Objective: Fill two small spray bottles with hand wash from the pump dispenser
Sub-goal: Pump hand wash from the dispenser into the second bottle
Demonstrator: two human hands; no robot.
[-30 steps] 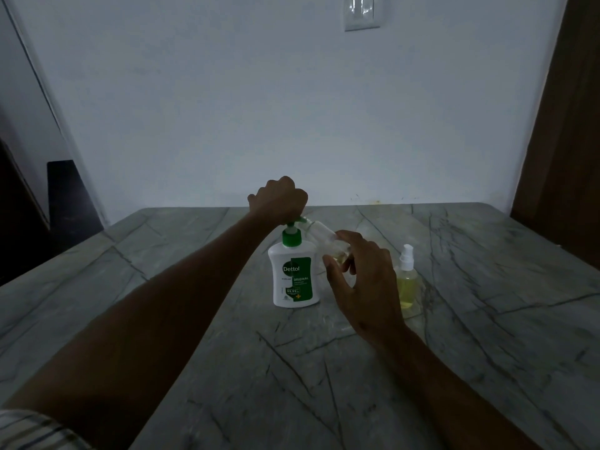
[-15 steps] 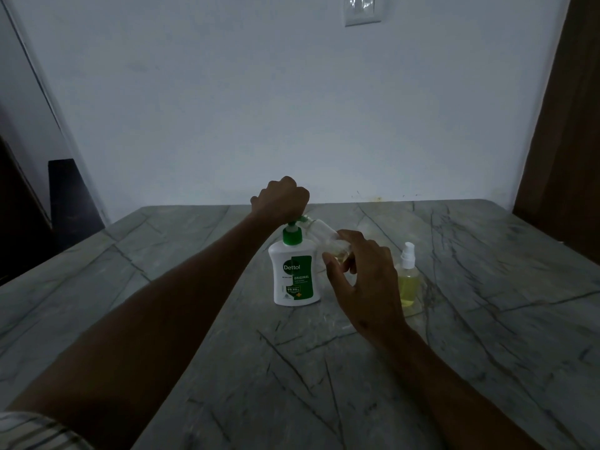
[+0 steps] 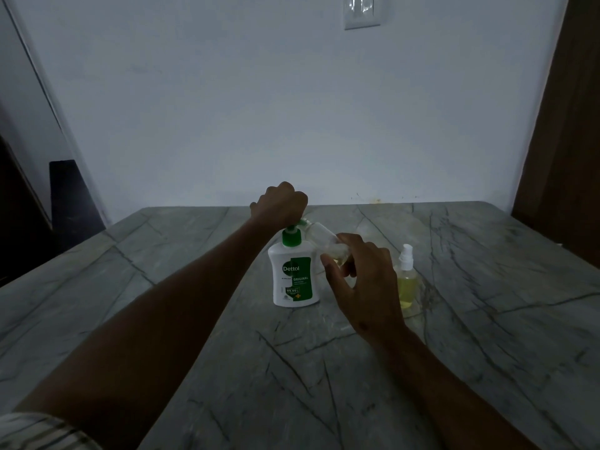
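Note:
A white pump dispenser (image 3: 293, 274) with a green label and green collar stands mid-table. My left hand (image 3: 281, 204) is closed over its green pump head. My right hand (image 3: 360, 280) holds a small clear spray bottle (image 3: 326, 240), tilted with its open mouth against the pump nozzle; a little yellow liquid shows at its lower end. A second small spray bottle (image 3: 406, 280), capped with a white sprayer and holding yellow liquid, stands upright just right of my right hand.
The grey marble table (image 3: 487, 319) reaches a white wall at the back. A brown door panel (image 3: 565, 141) stands at the right. A dark object (image 3: 69, 196) sits off the table's far left corner.
My left hand and the pump head have risen a little. The right hand keeps the tilted bottle at the nozzle.

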